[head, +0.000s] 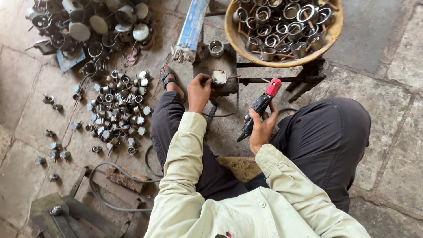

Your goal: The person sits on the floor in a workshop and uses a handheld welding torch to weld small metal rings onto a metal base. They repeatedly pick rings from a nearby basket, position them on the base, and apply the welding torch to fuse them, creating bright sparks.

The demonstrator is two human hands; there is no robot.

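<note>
1. The person sits low on the stone floor point(387, 57), and the left hand point(199, 90) is closed around something small on the dark metal block point(227, 66) in front of the knees.
2. Just to the right of this hand stands a small metal cup point(219, 77), almost touching the fingers; whether the hand grips the cup itself or a part beside it, I cannot tell.
3. The right hand point(261, 128) is closed firmly around a black tool with a red tip point(261, 105).
4. The tool's long axis runs slanted, the red tip pointing up and right, away from the body.
5. The cup lies up and to the left of the tool, so the left hand is clearly nearer to it.
6. A yellow basket point(233, 37) of metal rings and a heap of small metal pieces point(116, 110) are near; their exact shapes are hard to see.
</note>
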